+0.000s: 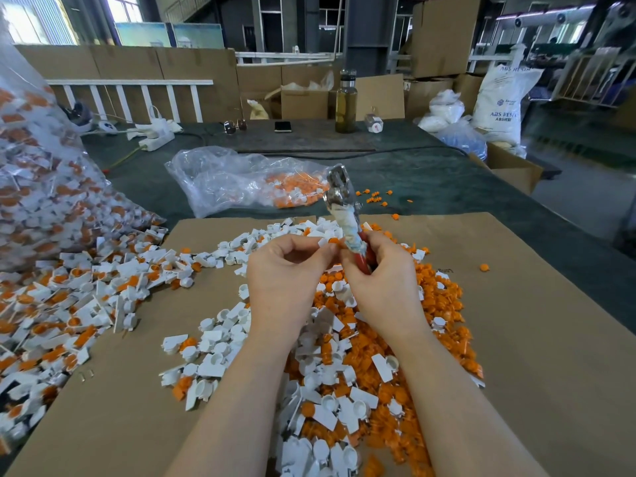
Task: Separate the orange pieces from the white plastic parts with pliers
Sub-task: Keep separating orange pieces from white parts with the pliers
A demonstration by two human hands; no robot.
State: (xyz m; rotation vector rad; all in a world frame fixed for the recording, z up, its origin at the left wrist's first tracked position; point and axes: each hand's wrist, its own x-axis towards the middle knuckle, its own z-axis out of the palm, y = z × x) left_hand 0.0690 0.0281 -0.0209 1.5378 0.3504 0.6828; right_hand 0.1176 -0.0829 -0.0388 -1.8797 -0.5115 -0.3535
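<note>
We work over a cardboard sheet point(516, 339) spread on the dark table point(430, 177), and most of it is buried: a mixed heap of white plastic parts point(86, 304) with orange still seated in them spills from the big bag point(38, 173) on our left, while a pile of freed orange pieces point(437, 304) lies under and right of our hands. A smaller bag point(241, 180) with more orange sits beyond.

We judge ourselves between pulls — one piece is in hand but the tool is not on it. Our right hand point(382, 284) curls round the red handles of the pliers point(344, 215), whose metal head points up and away; whether the jaws stand apart we cannot tell. Our left hand point(285, 273) pinches a small white part with an orange piece point(331, 241) at its fingertips, touching the pliers' wrapped handle, well below the head.

Next, we think, the head must swing down to bite the orange — and pull it free.
</note>
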